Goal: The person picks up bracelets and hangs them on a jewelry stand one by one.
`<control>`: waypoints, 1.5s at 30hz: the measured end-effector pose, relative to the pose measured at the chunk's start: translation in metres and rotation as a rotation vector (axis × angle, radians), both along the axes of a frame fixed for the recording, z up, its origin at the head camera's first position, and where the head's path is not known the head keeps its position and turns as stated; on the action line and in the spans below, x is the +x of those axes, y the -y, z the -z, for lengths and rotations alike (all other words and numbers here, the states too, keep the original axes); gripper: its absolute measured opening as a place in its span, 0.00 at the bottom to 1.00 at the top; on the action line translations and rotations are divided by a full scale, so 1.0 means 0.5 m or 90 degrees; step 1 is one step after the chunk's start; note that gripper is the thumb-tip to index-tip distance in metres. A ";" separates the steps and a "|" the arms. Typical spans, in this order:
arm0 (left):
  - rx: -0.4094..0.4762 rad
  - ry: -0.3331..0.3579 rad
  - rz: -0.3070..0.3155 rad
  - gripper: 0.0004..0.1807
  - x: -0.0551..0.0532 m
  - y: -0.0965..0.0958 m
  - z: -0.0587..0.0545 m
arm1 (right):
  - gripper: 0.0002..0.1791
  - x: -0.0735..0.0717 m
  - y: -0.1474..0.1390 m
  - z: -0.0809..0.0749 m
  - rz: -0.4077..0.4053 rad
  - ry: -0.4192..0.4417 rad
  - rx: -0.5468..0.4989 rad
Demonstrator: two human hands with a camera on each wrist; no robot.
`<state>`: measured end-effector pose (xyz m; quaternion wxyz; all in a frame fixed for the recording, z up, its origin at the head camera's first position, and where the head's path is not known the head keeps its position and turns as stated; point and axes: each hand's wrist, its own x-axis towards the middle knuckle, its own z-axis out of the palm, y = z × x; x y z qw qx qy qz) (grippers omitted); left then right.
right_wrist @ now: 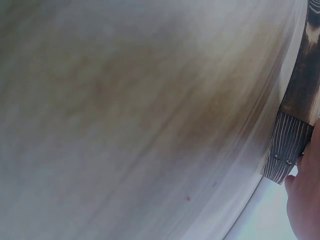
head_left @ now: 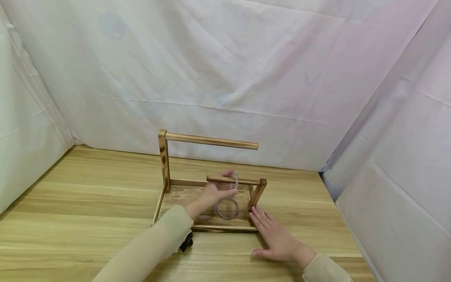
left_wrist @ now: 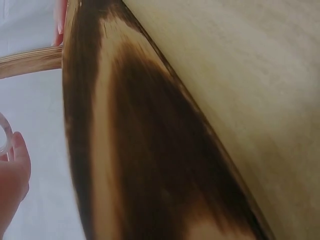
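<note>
In the head view my left hand (head_left: 211,194) reaches over a wooden stand (head_left: 225,228) with a tray-like base. Its thumb and fingers pinch a clear ring (head_left: 236,181), which is around the short lower rod (head_left: 250,181). At the edge of the left wrist view the same ring (left_wrist: 8,135) shows at the fingertips. Another clear ring (head_left: 237,209) lies in the base below this hand, and a further ring (head_left: 206,218) is partly hidden beside it. My right hand (head_left: 278,239) has its fingers extended, with fingertips touching the stand's front right corner by the short post (head_left: 258,194).
A taller post (head_left: 163,160) at the stand's left carries a long upper rod (head_left: 211,140) pointing right. The stand sits on a wood-grain table (head_left: 88,196). Pale cloth (head_left: 211,70) hangs behind and at both sides. A black object (head_left: 186,242) shows beneath the left wrist.
</note>
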<state>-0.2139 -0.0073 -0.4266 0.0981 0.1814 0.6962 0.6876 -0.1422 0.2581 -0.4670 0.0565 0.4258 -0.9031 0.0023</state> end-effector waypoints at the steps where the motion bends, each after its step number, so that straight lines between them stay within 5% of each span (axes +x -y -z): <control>1: -0.001 0.004 0.001 0.36 0.000 -0.001 0.000 | 0.55 0.000 0.000 0.000 0.000 -0.001 0.000; 21: -0.016 0.012 -0.010 0.35 -0.004 -0.028 0.005 | 0.55 -0.001 0.000 0.005 -0.003 -0.018 0.001; 30: 0.049 0.040 0.027 0.36 -0.003 -0.041 0.003 | 0.55 0.000 0.003 0.000 0.003 -0.011 0.002; 45: 0.010 0.035 0.029 0.36 -0.007 -0.052 0.005 | 0.56 0.000 0.001 0.000 -0.012 -0.038 -0.003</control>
